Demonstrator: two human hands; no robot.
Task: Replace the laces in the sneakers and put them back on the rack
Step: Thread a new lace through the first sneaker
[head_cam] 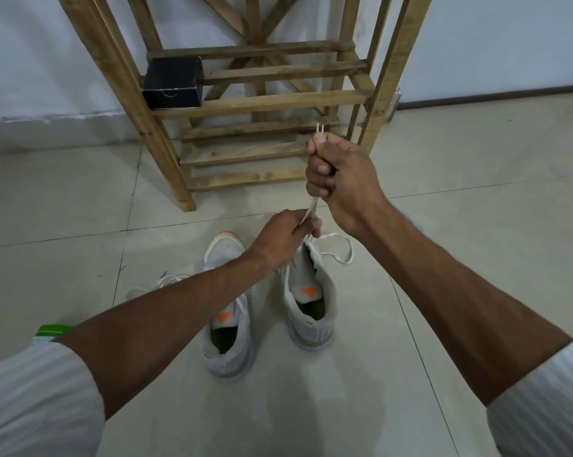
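Note:
Two pale grey sneakers with orange marks stand on the tiled floor, heels toward me: the left sneaker (227, 328) and the right sneaker (311, 308). A white lace (311, 206) rises taut from the right sneaker's front. My right hand (339, 179) grips both lace ends in a fist, the two tips sticking out above it. My left hand (286, 237) pinches the lace lower down, just above the shoe. A loose loop of lace (343, 250) lies on the floor to the right of that sneaker.
A wooden slatted rack (258, 100) stands against the white wall just beyond the shoes, with a black box (173, 82) on the left of one shelf. More lace lies left of the left sneaker (153, 285). A green-and-white object (52, 331) peeks out by my left sleeve.

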